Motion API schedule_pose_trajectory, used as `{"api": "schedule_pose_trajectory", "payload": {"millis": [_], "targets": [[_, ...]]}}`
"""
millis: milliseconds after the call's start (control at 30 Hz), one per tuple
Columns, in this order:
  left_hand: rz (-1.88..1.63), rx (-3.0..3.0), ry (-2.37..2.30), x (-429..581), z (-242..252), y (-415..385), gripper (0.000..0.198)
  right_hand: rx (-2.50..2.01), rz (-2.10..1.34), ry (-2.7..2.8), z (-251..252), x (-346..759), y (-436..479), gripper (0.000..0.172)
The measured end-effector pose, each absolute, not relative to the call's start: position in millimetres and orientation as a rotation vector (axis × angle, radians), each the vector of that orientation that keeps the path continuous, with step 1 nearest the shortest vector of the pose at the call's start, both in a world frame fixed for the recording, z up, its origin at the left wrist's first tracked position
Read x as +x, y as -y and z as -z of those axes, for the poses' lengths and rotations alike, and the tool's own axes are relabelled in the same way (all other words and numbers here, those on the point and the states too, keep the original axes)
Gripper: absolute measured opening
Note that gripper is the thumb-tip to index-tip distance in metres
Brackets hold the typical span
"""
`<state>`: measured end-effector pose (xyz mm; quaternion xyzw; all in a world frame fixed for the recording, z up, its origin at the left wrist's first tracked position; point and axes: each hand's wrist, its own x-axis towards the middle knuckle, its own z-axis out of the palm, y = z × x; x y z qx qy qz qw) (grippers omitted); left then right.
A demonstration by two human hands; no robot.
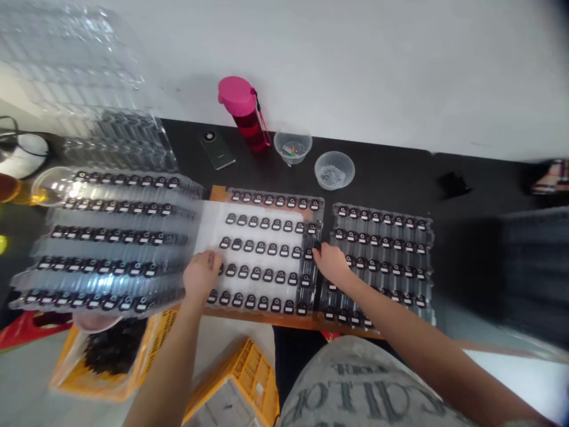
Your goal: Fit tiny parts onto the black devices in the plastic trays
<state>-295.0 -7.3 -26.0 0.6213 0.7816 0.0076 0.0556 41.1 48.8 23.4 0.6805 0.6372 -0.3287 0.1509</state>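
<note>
In the head view, a clear plastic tray (pixel 320 204) with rows of small black parts (pixel 261 248), each with a white patch, lies in front of me over a white sheet. My left hand (pixel 203 274) is closed at the tray's left edge, its fingertips beside a black part; what they hold, if anything, is hidden. My right hand (pixel 332 263) is at the tray's right edge, closed on a slim dark tool (pixel 316 241) whose thin tip points at the rightmost parts.
Similar filled trays lie left (pixel 102 222) and right (pixel 382 228). Behind stand a pink-lidded bottle (pixel 244 112), a phone (pixel 217 150), a bowl with small items (pixel 293 146) and a bowl of tiny clear pieces (pixel 334 171). Stacked empty trays (pixel 89 89) rise at left; yellow crates (pixel 249 370) sit below.
</note>
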Motion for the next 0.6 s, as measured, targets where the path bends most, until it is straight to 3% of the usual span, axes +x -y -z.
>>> {"api": "schedule_pose_trajectory", "payload": {"millis": [600], "targets": [[-0.007, 1.807, -2.445, -283, 23, 3, 0.043, 1.946, 0.948, -1.755, -23, 41, -53, 0.038]]}}
